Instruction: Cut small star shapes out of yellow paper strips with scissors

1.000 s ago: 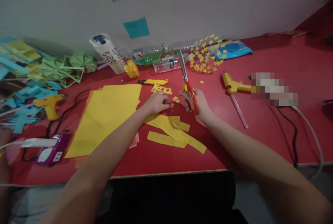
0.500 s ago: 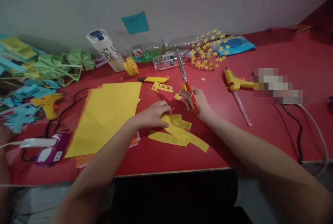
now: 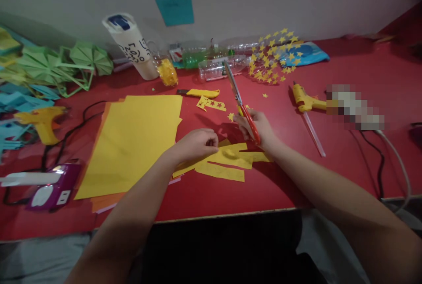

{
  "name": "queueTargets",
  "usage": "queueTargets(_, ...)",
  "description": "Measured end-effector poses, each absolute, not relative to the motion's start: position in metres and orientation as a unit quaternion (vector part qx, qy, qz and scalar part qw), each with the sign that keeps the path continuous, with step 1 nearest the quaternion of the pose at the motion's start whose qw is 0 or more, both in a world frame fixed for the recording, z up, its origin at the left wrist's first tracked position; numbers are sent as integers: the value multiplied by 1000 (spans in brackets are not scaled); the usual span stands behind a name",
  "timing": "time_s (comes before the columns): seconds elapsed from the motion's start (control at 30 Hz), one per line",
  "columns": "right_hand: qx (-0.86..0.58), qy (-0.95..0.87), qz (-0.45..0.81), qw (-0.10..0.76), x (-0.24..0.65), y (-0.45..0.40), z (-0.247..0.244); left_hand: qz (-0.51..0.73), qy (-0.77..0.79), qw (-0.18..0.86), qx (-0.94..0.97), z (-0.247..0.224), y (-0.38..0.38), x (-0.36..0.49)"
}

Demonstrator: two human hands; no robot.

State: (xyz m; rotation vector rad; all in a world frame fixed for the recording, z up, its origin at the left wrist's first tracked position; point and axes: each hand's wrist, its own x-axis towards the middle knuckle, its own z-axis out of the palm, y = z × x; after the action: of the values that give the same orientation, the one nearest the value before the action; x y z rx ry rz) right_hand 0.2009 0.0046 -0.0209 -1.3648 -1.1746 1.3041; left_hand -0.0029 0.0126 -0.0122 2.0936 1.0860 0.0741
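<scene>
Scissors with red handles (image 3: 251, 125) are in my right hand (image 3: 259, 130), their blades pointing up and away. My left hand (image 3: 199, 143) rests with curled fingers at the upper left of several yellow paper strips (image 3: 224, 172); what its fingertips hold, if anything, is hidden. The strips overlap each other on the red table (image 3: 204, 202). Small yellow stars (image 3: 231, 117) lie just left of the right hand. Beyond them is a yellow scrap with star-shaped holes (image 3: 212, 104). To the left lies a stack of yellow sheets (image 3: 135, 143), with orange paper beneath.
A yellow cutter (image 3: 201, 93) lies behind the scrap. Farther back stand a white tumbler (image 3: 132, 46) and clear bottles (image 3: 217, 67) beside star decorations (image 3: 273, 57). Glue guns lie right (image 3: 305, 99) and left (image 3: 46, 121), near a purple power adapter (image 3: 54, 187) and green paper shapes (image 3: 49, 66).
The yellow strips have shifted and spread; one now reaches left under my left forearm. My left fingers have curled in off the strips. The view has moved slightly, with the scissors still in my right hand.
</scene>
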Motion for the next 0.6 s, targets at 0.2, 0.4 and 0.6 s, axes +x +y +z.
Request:
queueTargets(0.2, -551, -485, 519, 438, 203, 7, -21, 39, 404, 413, 815, -16, 18, -9)
queueTargets(0.4, -547, -484, 507, 458, 209, 10, -19, 155, 411, 453, 776, -11, 21, -10)
queueTargets(0.6, -497, -529, 549, 416, 207, 3, -14, 236, 493, 582, 601, -4, 14, -4)
